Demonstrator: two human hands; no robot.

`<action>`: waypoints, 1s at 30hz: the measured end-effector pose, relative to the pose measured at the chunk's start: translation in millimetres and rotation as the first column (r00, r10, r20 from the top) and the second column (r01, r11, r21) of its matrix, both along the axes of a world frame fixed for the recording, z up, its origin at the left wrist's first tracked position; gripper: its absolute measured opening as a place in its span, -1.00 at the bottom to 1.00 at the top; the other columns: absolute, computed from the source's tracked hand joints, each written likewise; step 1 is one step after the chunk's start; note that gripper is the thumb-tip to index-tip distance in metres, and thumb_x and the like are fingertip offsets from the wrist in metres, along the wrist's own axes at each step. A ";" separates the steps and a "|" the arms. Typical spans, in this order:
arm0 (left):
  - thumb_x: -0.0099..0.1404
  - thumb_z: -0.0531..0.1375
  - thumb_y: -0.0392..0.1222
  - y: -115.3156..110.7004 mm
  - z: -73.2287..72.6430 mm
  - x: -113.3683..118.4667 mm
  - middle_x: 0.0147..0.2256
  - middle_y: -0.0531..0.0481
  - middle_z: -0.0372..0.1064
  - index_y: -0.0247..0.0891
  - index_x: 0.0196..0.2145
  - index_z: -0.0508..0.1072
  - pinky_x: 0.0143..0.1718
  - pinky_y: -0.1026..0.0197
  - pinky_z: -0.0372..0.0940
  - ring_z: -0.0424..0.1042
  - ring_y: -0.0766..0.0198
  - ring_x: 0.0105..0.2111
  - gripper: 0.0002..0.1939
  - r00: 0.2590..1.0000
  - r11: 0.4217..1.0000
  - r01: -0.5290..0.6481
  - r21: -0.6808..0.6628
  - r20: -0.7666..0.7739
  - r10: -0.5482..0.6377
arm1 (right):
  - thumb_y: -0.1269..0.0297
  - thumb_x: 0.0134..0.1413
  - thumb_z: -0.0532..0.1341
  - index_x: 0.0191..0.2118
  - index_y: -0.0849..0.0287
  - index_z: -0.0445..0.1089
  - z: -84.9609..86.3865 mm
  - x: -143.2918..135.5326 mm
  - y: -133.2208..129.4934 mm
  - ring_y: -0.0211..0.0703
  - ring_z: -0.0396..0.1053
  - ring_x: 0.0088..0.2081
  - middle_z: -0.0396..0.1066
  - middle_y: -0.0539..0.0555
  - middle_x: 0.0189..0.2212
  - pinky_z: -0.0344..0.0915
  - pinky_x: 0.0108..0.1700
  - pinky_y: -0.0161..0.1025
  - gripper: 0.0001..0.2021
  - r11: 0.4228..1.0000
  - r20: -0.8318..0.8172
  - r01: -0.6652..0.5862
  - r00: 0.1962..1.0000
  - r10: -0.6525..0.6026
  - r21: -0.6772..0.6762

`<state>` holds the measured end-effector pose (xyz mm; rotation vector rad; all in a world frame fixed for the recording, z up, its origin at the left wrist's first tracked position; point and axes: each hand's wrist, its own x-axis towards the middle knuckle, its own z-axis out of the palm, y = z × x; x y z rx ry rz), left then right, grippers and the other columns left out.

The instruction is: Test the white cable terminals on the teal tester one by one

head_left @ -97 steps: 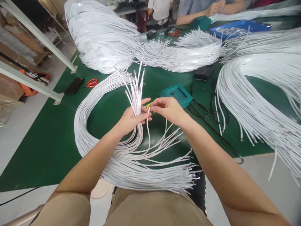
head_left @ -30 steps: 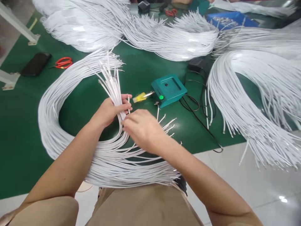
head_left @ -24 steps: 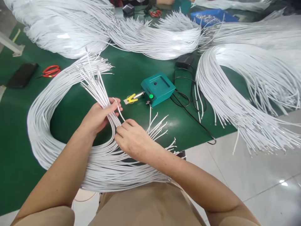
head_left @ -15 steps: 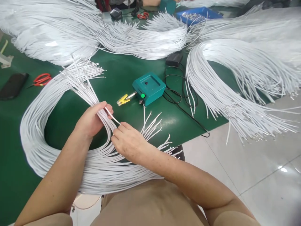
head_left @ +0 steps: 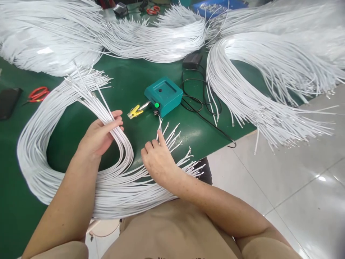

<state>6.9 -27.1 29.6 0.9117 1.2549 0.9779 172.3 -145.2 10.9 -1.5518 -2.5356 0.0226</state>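
Observation:
My left hand (head_left: 98, 133) is closed around a bunch of white cables (head_left: 123, 142), thumb across the top. Their tipped ends fan out up and to the left, and the lengths curve back into a large loop of white cables (head_left: 35, 144) in front of me. To the right, my right hand (head_left: 159, 162) is over the loose ends of the same loop. Its index finger points up beside a cable end, and the other fingers are bent. The thumb is hidden, and I cannot tell whether the fingertip touches a cable.
Beyond my hands stands a teal box (head_left: 165, 97) with a green button and a yellow clip (head_left: 135, 112). A black cord (head_left: 212, 124) trails rightward. Red-handled scissors (head_left: 39, 94) lie left by a dark phone-like object (head_left: 9, 103). More white cables (head_left: 159, 43) cover the table's far side.
My right hand has left the bunch at my left hand and moved right to the loose cable ends. The single cable stretched between the hands now lies with the bunch. The view has shifted slightly.

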 end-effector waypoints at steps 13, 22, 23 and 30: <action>-0.09 0.44 -0.17 -2.4 -1.6 7.6 -0.48 0.07 0.44 -0.33 -0.30 0.48 -0.31 0.27 0.37 0.46 0.36 -0.44 -0.63 0.994 0.997 -0.023 0.070 0.109 0.016 | 0.51 0.02 0.15 -0.35 0.19 0.35 8.2 34.0 -19.5 -0.07 0.38 -0.47 0.41 0.13 -0.53 0.18 -0.49 -0.21 -0.90 0.935 0.077 0.153 0.988 -0.136 -0.319; -0.02 0.39 -0.12 0.5 -4.5 7.4 -0.50 0.04 0.42 -0.30 -0.39 0.39 -0.26 0.20 0.34 0.48 0.27 -0.42 -0.68 0.991 0.989 0.113 0.098 0.055 -0.118 | 0.38 0.07 0.18 -0.41 0.18 0.48 63.4 50.3 29.8 -0.22 0.39 -0.46 0.46 0.02 -0.54 0.21 -0.45 -0.31 -0.87 0.603 -0.174 -0.221 0.975 0.137 -0.767; -0.01 0.39 -0.11 0.1 -5.1 7.9 -0.51 0.05 0.41 -0.30 -0.40 0.38 -0.26 0.20 0.34 0.48 0.27 -0.41 -0.69 0.990 0.986 0.126 0.108 0.051 -0.132 | 0.35 0.09 0.18 -0.39 0.18 0.48 68.8 49.6 50.8 -0.26 0.39 -0.45 0.47 0.01 -0.51 0.25 -0.40 -0.31 -0.87 0.623 -0.309 -0.276 0.949 0.057 -0.732; 0.04 0.36 -0.13 0.9 -5.7 9.1 -0.49 0.06 0.40 -0.30 -0.42 0.33 -0.27 0.20 0.32 0.49 0.26 -0.39 -0.71 0.973 0.969 0.223 0.103 0.034 -0.227 | 0.14 -0.03 0.31 -0.39 0.21 0.37 64.7 15.9 166.8 -0.38 0.21 -0.60 0.26 -0.10 -0.62 0.29 -0.50 -0.34 -0.77 0.819 -0.825 -0.219 0.358 -0.438 -0.530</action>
